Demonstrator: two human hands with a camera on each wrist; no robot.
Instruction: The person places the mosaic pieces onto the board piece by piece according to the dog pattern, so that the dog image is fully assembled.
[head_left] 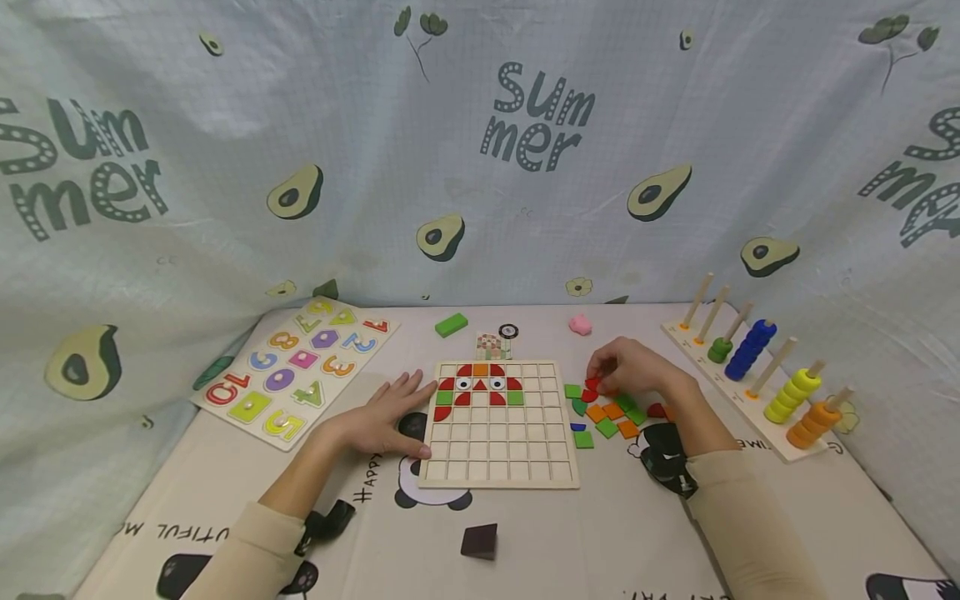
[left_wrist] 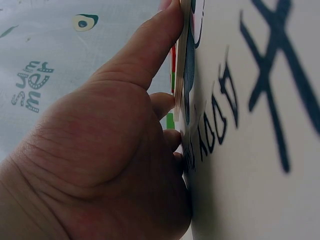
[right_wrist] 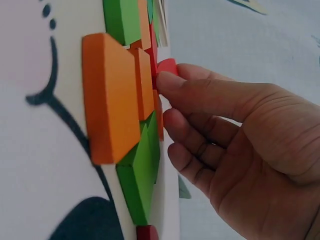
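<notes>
A wooden grid board (head_left: 498, 446) lies in the middle of the table, its upper rows partly filled with red, green, orange and eye-marked tiles. Along its left edge rests my left hand (head_left: 386, 417), fingers spread and thumb touching the frame. My right hand (head_left: 633, 367) is over the loose tiles at the right of the board. Between its thumb and index finger it pinches a red tile (right_wrist: 167, 66). Beneath and around it lie orange tiles (right_wrist: 112, 100), green tiles (right_wrist: 140, 170) and other red pieces.
A number-and-shape puzzle board (head_left: 300, 371) lies at the left. On the right stands a peg stacker (head_left: 757, 400) with coloured beads. Behind the grid are a green block (head_left: 452, 325), a pattern card (head_left: 492, 346) and a pink piece (head_left: 580, 324). A dark folded piece (head_left: 479, 542) lies in front.
</notes>
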